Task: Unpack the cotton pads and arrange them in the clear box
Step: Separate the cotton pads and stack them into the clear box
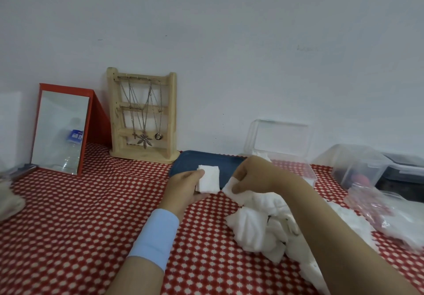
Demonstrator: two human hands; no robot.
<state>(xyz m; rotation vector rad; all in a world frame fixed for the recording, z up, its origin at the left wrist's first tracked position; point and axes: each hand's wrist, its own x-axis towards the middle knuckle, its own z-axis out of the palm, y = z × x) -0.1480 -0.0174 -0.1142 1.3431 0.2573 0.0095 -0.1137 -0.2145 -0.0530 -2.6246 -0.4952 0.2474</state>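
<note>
My left hand [183, 185], with a light blue wristband, holds a small stack of square white cotton pads [208, 179] upright above the cloth. My right hand [251, 176] pinches one more cotton pad [228, 189] just right of the stack. A loose heap of white pads [259, 226] lies on the cloth under my right forearm. The clear box [296, 168] sits behind my right hand with its lid [281, 137] raised against the wall; my hand hides part of it.
A red-and-white patterned cloth [91, 214] covers the table. A red-framed mirror [60, 132] and a wooden necklace stand [143, 113] lean at the back left. A dark blue tray [206, 159] lies behind my hands. Clear containers [358, 166] and a crumpled plastic bag [385, 212] sit at right.
</note>
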